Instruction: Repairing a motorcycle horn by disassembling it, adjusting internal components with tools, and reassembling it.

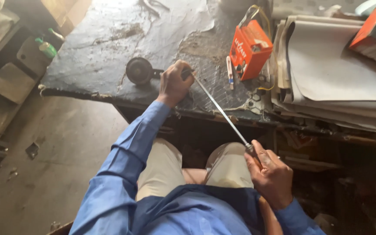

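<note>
- Landmark: the dark, worn workbench (109, 43), whose front edge runs across the middle of the view. Everything below is placed against it.
- Off the bench's left end, low down, stands a small green bottle (47, 48).
- On the bench near its front edge lies a round black disc-shaped part (139, 70), just left of the left hand (174, 83).
- The left hand rests on the bench at the front edge, fingers curled tight round the far end of a long screwdriver (220, 109); wrist bent, blue sleeve (127, 152) reaching up from the lap.
- The screwdriver's thin metal shaft slants from the bench top down past its front edge to the lap. It looks stiff, light and smooth, likely slippery on the bare steel, so the handle end gives the surer hold.
- The right hand (271, 174) sits below the bench edge over the right knee, closed round the handle end, thumb along the top.
- Right of the left hand, on the bench, stands an orange box (250, 48), with a stack of grey sheets (336, 69) beyond it.
</note>
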